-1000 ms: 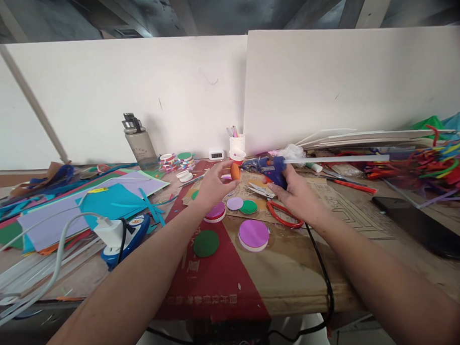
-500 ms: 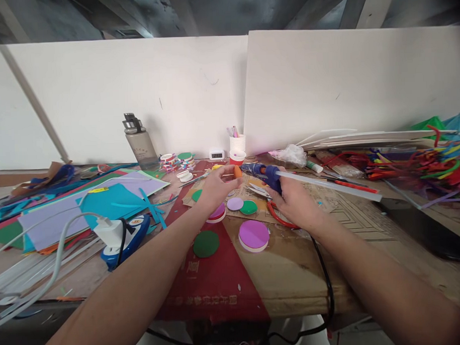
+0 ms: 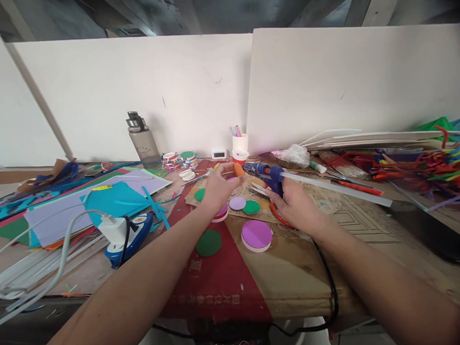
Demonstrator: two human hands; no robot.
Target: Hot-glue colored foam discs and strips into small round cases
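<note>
Between the fingertips of my left hand (image 3: 223,187) is a small orange piece (image 3: 238,169), its exact kind unclear. My right hand (image 3: 297,203) is wrapped round the handle of a blue glue gun (image 3: 266,175). A long white glue stick (image 3: 336,187) juts from the gun's rear, and its nozzle points at the orange piece. Below the hands lie a lilac disc (image 3: 237,203) and a green disc (image 3: 251,207). Closer to me are a purple-topped disc (image 3: 257,234) with a white side and a dark green disc (image 3: 209,242). Red-handled scissors (image 3: 279,215) lie partly under my right hand.
On the left are coloured sheets (image 3: 114,201) and a blue power strip (image 3: 134,238) with a white plug. A bottle (image 3: 144,145), a small clock (image 3: 219,154) and paper cups (image 3: 240,143) stand at the back. A black cord (image 3: 332,284) hangs over the front edge.
The view has shifted slightly, so the scene sits a little further right. The glue gun stays in my right hand and the orange piece in my left, with little movement between them.
</note>
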